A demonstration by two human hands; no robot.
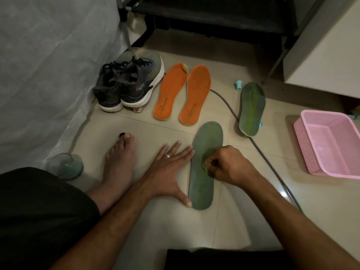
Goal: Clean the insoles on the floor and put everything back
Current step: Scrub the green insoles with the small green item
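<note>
On the pale tiled floor (136,227) in front of me, my left hand (171,168) lies flat, fingers (176,147) spread apart, its thumb and forefinger edge touching the left rim of a long dull-green foam insole (206,139) that lies sole-face up, toe end pointing away from me. My right hand (228,164) is on the insole's middle, fingers (209,164) curled together and pinched on something small and greenish that I cannot make out. The insole's surface looks matte and mottled, darker toward the heel near my left thumb.

Beyond my right fingers and well apart, a second green insole (252,109) with a yellowish streak down its centre rests across a grey hose (272,164) that curves over the tiles. Straight ahead of my left fingers lie two orange foam insoles (182,94) side by side, nearly touching, printed faces up. Left of them stands a pair of dark grey lace-up running shoes with white soles (129,84). A pink perforated plastic basket (303,145) sits far to the right of my right hand. Left of my left hand rests my bare foot (120,164), and beyond it a clear bluish-tinted glass (65,166) sits on the floor beside a grey fabric cover (48,65).
</note>
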